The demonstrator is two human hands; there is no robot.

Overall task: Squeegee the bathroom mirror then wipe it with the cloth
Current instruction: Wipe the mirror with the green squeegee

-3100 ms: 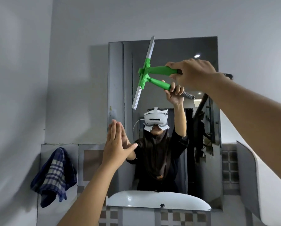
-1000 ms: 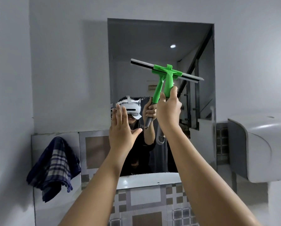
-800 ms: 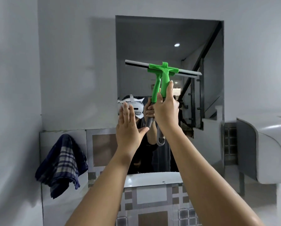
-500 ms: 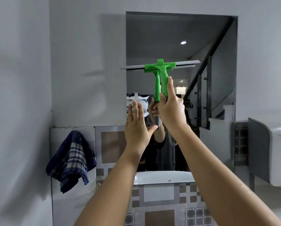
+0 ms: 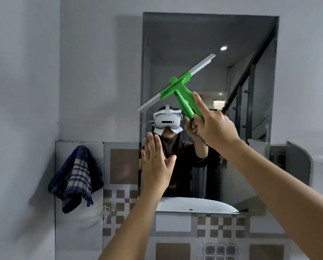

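right hand (image 5: 214,128) fist closed on green squeegee (image 5: 177,87) handle, blade tilted on mirror (image 5: 204,34) centre | left hand (image 5: 156,164) flat, fingers spread, empty | cloth (image 5: 76,177) hangs left | risk: slanted blade likely skips, leaving streaks

grey walls (image 5: 93,72), brown-checked tile band (image 5: 123,203) below, dim light.

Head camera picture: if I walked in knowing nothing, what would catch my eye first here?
Probably the bright green squeegee, held tilted against the mirror by the right hand near the middle of the view. Next, the left hand, open and flat at the mirror's lower left edge. Then the dark plaid cloth hanging on the tiled wall to the left, not in use.
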